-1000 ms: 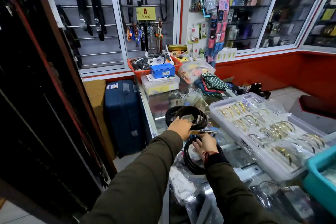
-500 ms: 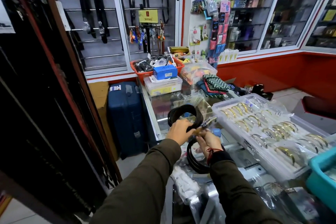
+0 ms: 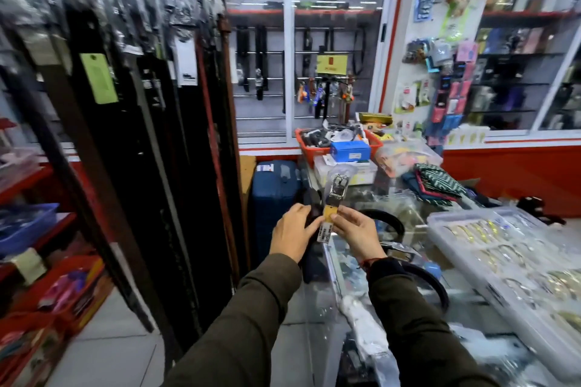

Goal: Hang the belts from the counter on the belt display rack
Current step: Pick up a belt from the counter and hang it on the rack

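Left of the hands stands the belt display rack (image 3: 151, 141), crowded with hanging dark belts, too many and too blurred to count; two paper tags show among them, one green, one white. Right of the hands, on the glass counter (image 3: 342, 264), sits one long clear plastic tray (image 3: 446, 229) holding rows of gold-coloured bangles in plastic wrap, too blurred to count. Beyond the hands a red basket (image 3: 374, 143) holds a jumble of dark packaged items, with one blue box (image 3: 349, 151) just in front of it. One blue suitcase (image 3: 273, 195) stands on the floor beyond the left hand.

Two coiled black belts (image 3: 386, 221) lie on the counter to the right of the right hand and past its wrist. Both hands are up close together, pinched on one belt (image 3: 314, 210): the left hand (image 3: 292, 231) grips the dark strap, the right hand (image 3: 358, 234) pinches it just below the plastic-wrapped buckle (image 3: 339, 184), which points upward. A price label (image 3: 323, 232) hangs between the hands.
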Motion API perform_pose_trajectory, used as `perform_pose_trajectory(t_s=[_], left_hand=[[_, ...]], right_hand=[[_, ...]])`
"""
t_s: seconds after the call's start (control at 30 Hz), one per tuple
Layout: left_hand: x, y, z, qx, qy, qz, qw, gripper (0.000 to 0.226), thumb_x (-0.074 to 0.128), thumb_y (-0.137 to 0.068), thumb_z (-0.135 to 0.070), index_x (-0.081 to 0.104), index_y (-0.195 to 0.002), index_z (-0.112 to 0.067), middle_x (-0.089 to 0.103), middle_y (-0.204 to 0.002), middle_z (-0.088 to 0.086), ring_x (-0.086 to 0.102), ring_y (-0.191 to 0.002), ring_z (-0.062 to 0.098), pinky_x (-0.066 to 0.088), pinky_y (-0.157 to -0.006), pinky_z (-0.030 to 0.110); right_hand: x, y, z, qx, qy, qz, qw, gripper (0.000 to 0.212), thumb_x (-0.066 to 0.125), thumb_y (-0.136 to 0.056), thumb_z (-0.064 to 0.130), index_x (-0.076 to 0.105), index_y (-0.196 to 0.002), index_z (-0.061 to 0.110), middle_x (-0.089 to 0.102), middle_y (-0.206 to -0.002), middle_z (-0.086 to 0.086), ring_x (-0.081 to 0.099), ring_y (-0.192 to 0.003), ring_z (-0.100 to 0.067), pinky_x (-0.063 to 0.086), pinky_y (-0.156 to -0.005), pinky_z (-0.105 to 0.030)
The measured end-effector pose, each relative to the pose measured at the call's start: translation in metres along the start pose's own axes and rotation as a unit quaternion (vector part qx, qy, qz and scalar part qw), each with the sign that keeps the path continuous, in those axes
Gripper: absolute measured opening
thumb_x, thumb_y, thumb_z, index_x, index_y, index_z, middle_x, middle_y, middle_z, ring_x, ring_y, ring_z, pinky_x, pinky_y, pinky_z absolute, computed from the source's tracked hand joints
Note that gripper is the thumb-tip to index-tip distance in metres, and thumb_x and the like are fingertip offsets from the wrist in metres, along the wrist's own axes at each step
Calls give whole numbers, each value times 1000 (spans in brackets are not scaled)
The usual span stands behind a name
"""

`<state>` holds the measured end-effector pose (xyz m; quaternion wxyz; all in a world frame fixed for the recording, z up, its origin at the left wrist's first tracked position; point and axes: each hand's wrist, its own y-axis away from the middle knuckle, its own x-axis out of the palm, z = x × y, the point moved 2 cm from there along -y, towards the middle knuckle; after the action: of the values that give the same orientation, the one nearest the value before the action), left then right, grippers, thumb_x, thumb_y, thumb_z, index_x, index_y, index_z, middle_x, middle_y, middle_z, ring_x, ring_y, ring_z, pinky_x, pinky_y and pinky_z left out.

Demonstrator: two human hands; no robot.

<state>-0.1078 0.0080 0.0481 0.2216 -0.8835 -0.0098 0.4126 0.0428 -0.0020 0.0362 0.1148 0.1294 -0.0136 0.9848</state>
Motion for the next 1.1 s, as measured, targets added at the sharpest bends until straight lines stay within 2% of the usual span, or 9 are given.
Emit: perform_pose_trajectory(t_s=[0.1, 0.2, 0.3, 0.43, 0.57, 0.67, 0.83, 0.93, 1.1], left_hand=[[-30, 9, 19, -62, -5, -48, 997, 61, 60, -95, -48, 48, -147, -19, 49, -143, -1, 57, -122, 22, 50, -98, 38], [-53, 15, 31, -53, 113, -97, 987, 40, 71, -91, -33, 69, -128, -16, 67, -126, -1, 65, -110, 13, 55, -99, 36], [-76, 22, 41, -69, 199, -108, 972, 24, 73, -91, -24, 79, -110, -10, 79, -103, 2, 72, -96, 9, 57, -91, 30], [-109, 26, 51, -87, 272, -156, 946, 21, 73, -90, -18, 78, -109, -8, 78, -99, 2, 73, -94, 12, 57, -89, 28], [-149, 19, 52, -66, 281, -203, 936, 19, 73, -91, -21, 78, -107, -13, 79, -96, 1, 75, -94, 14, 60, -87, 31], [-182, 20, 52, -49, 268, -244, 931, 18, 71, -92, -20, 78, -108, -13, 79, -96, 1, 75, -92, 12, 58, -84, 25], [-238, 19, 62, -58, 303, -304, 901, 20, 72, -91, -25, 79, -110, -19, 79, -104, -1, 74, -101, 13, 59, -95, 39], [-275, 16, 60, -56, 349, -330, 875, 14, 76, -88, -27, 80, -99, -33, 80, -101, -2, 77, -95, 15, 62, -90, 45], [-333, 17, 49, -30, 405, -394, 824, 17, 79, -84, -17, 80, -101, -13, 80, -101, 12, 76, -99, 27, 61, -92, 50]], right_hand=[[32, 3, 1, -27, 42, 37, 998, 38, 63, -90, -2, 57, -127, -6, 67, -110, -17, 65, -91, -19, 58, -72, -15], [63, 7, 7, -39, 42, 82, 995, 35, 64, -89, -1, 60, -124, -4, 70, -102, -13, 66, -98, -25, 58, -79, -22], [90, 13, 19, -58, 39, 122, 990, 30, 65, -88, -1, 64, -118, -2, 72, -96, -6, 69, -88, -15, 59, -75, -17], [126, 23, 37, -98, 35, 149, 983, 28, 68, -87, 0, 68, -114, -2, 74, -94, -6, 73, -78, -1, 56, -69, -13], [165, 32, 54, -136, 17, 152, 979, 22, 71, -87, 11, 74, -108, 6, 77, -98, -10, 72, -91, -16, 57, -77, -25], [195, 43, 67, -158, 2, 179, 971, 17, 67, -90, 9, 75, -101, 18, 79, -93, -1, 72, -89, -14, 58, -80, -29], [248, 60, 97, -175, -29, 238, 955, 21, 68, -88, 6, 75, -103, 19, 79, -95, 1, 74, -95, -12, 58, -79, -24], [278, 67, 123, -204, -37, 256, 944, 28, 69, -88, 5, 72, -115, 5, 77, -105, -11, 74, -99, -18, 58, -80, -26], [327, 82, 163, -250, -38, 266, 930, 29, 65, -89, 0, 69, -117, -1, 74, -111, -18, 71, -102, -24, 57, -92, -39]])
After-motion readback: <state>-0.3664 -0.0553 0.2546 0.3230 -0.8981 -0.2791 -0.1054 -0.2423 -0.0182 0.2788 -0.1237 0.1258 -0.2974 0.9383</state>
